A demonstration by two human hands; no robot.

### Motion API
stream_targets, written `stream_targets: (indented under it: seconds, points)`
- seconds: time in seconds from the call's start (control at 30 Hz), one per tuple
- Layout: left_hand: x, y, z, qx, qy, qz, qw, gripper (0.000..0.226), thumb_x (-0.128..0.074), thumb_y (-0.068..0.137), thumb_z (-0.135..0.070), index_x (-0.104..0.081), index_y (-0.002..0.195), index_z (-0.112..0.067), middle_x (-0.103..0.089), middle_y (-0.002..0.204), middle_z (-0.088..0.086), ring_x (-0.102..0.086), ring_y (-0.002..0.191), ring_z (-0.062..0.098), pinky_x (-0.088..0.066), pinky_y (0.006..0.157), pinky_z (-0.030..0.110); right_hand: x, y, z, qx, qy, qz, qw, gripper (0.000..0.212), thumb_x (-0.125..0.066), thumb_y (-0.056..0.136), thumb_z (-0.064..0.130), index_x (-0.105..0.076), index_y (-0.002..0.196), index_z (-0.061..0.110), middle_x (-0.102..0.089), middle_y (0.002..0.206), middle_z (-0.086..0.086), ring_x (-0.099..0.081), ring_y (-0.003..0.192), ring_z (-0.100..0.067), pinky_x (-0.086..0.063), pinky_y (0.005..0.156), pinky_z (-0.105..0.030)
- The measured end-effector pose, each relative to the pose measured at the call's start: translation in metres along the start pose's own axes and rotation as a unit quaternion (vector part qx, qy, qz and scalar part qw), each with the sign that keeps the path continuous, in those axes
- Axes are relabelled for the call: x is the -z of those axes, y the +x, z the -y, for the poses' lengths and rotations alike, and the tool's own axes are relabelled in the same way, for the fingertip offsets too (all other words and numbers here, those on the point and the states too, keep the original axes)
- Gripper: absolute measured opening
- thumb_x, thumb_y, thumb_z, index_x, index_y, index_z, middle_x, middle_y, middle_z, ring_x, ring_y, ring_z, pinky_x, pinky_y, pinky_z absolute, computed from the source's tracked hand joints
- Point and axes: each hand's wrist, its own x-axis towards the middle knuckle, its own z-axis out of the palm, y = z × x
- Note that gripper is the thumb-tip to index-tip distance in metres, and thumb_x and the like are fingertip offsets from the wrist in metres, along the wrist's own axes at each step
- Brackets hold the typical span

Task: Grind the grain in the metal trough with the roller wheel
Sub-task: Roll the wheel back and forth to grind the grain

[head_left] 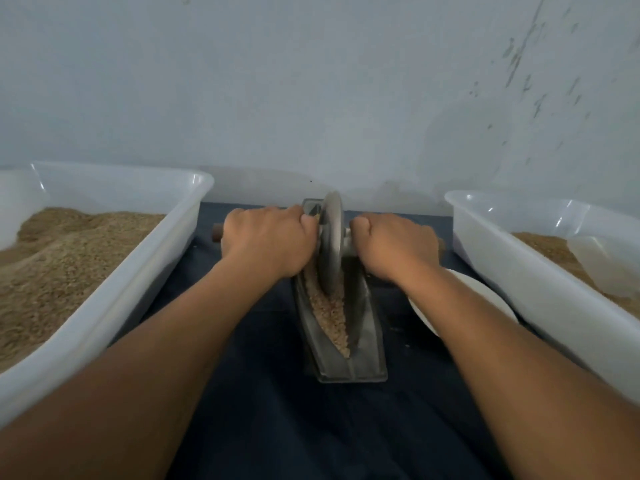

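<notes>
Left: white plastic tub (pixel 114 289), heaped with tan husk-like material (pixel 59 261). Right: second white tub (pixel 540 282), holding similar tan material (pixel 550 251) plus a translucent scoop (pixel 609 265). Between: dark blue cloth (pixel 311 427) over the counter. White plate (pixel 485 299) just beside right tub. Behind: pale wall (pixel 311 81), scuffed at right.

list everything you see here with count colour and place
trough: one, grey metal, centre on the cloth
wheel: one, grey, upright in the trough
handle: one, brown, runs through the wheel
grain: tan, in the trough
tubs: two, white, left and right, both holding tan grain
scoop: one, clear, in the right tub
plate: one, white, right of the trough
cloth: one, dark blue, under everything
wall: pale, behind
hands: left and right, gripping the handle either side of the wheel
</notes>
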Motion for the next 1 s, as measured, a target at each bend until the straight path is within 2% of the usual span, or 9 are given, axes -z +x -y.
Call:
stream_targets:
  seconds: [0.1,0.23,0.33,0.47,0.63,0.83,1.0]
  points:
    - [-0.004,0.014,0.002,0.016,-0.013,0.028,0.999,0.037,-0.015,0.096,-0.044,-0.049,0.094,-0.028,-0.064,0.108,0.008,-0.048,0.082,0.026,-0.034,0.071,0.040,0.002,0.016,-0.002,-0.011,-0.002,0.049,0.999,0.047,-0.017,0.095,0.047,-0.059,0.088,0.027,-0.051,0.089,-0.005,-0.044,0.077,-0.026,-0.031,0.072,-0.039]
    - [-0.008,0.027,0.002,0.024,-0.009,0.024,0.999,0.036,-0.014,0.095,-0.044,-0.047,0.093,-0.029,-0.064,0.110,0.009,-0.046,0.082,0.027,-0.034,0.072,0.041,-0.001,0.034,-0.004,-0.011,0.010,0.084,0.996,0.049,-0.018,0.095,0.052,-0.057,0.088,0.023,-0.049,0.082,-0.005,-0.043,0.066,-0.019,-0.027,0.059,-0.034]
    - [-0.010,0.033,0.004,0.041,-0.012,0.021,0.999,0.038,-0.013,0.095,-0.045,-0.049,0.095,-0.030,-0.061,0.103,0.007,-0.045,0.082,0.027,-0.033,0.073,0.042,-0.002,0.043,-0.001,-0.016,-0.004,0.071,0.997,0.053,-0.017,0.092,0.055,-0.058,0.092,0.022,-0.048,0.081,-0.005,-0.041,0.064,-0.020,-0.030,0.063,-0.036]
    - [-0.015,0.033,0.007,0.058,-0.036,0.006,0.998,0.041,-0.013,0.095,-0.046,-0.050,0.097,-0.027,-0.049,0.090,0.004,-0.046,0.080,0.028,-0.032,0.072,0.042,-0.002,0.048,0.005,-0.011,-0.023,0.049,0.998,0.053,-0.019,0.092,0.053,-0.060,0.085,0.021,-0.050,0.075,-0.002,-0.044,0.065,-0.021,-0.030,0.066,-0.037]
    - [-0.016,0.024,0.008,0.058,-0.042,-0.020,0.997,0.036,-0.015,0.096,-0.042,-0.046,0.090,-0.025,-0.040,0.069,-0.001,-0.038,0.060,0.020,-0.032,0.064,0.038,0.002,0.041,0.005,0.012,-0.028,0.032,0.999,0.048,-0.020,0.097,0.045,-0.057,0.074,0.024,-0.048,0.072,0.000,-0.042,0.063,-0.019,-0.029,0.068,-0.038]
    - [-0.015,0.005,0.006,0.048,-0.036,-0.064,0.996,0.038,-0.017,0.097,-0.041,-0.049,0.086,-0.023,-0.050,0.071,0.004,-0.047,0.064,0.027,-0.033,0.060,0.036,0.002,0.019,0.004,0.027,-0.015,-0.019,0.999,0.050,-0.020,0.096,0.042,-0.054,0.066,0.022,-0.052,0.065,0.003,-0.041,0.059,-0.017,-0.029,0.073,-0.040]
    - [-0.009,-0.009,0.005,0.043,-0.032,-0.061,0.997,0.035,-0.018,0.098,-0.041,-0.046,0.085,-0.024,-0.041,0.063,0.000,-0.036,0.055,0.020,-0.026,0.055,0.033,0.002,0.007,0.004,0.032,-0.023,-0.046,0.998,0.048,-0.021,0.098,0.041,-0.051,0.068,0.021,-0.045,0.061,0.005,-0.036,0.056,-0.015,-0.030,0.073,-0.040]
